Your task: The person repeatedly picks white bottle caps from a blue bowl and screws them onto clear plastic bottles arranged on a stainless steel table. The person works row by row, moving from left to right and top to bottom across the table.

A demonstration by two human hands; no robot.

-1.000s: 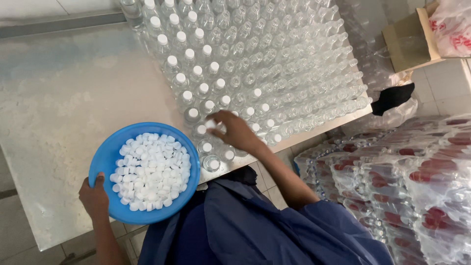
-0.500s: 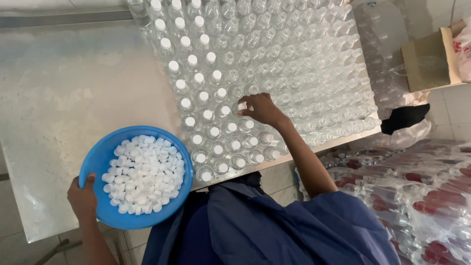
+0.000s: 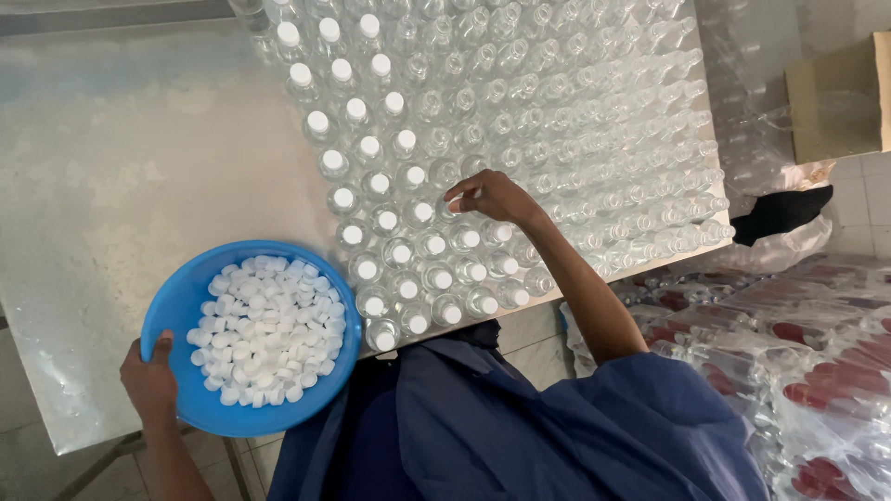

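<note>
1. White caps (image 3: pixel 267 327) fill a blue bowl (image 3: pixel 182 299) at the near edge of a pale metal table (image 3: pixel 139 158), well to the left of the right hand (image 3: pixel 490 194).

2. The left hand (image 3: pixel 150 380) grips the bowl's near rim, thumb hooked over the edge, fingers closed beneath it.

3. The right hand hovers over clear plastic bottles (image 3: pixel 557 121) standing upright in packed rows, fingertips pinched together and pointing down at a bottle mouth; a cap may sit between them, but the pinch hides it and I cannot tell.

4. Capped bottles (image 3: pixel 390 223) lie to the left of and nearer than that hand; open-mouthed ones stretch away to its right and beyond it.

5. The step in hand appears to be setting caps on bottle mouths row by row, with most of the field uncapped.

6. The next move calls for a steady drop onto the narrow mouth under the fingers, then a reach back left to the bowl.

7. Shrink-wrapped packs of red-capped bottles (image 3: pixel 817 371) lie stacked below the right elbow, beside the blue garment (image 3: pixel 520 436).
</note>
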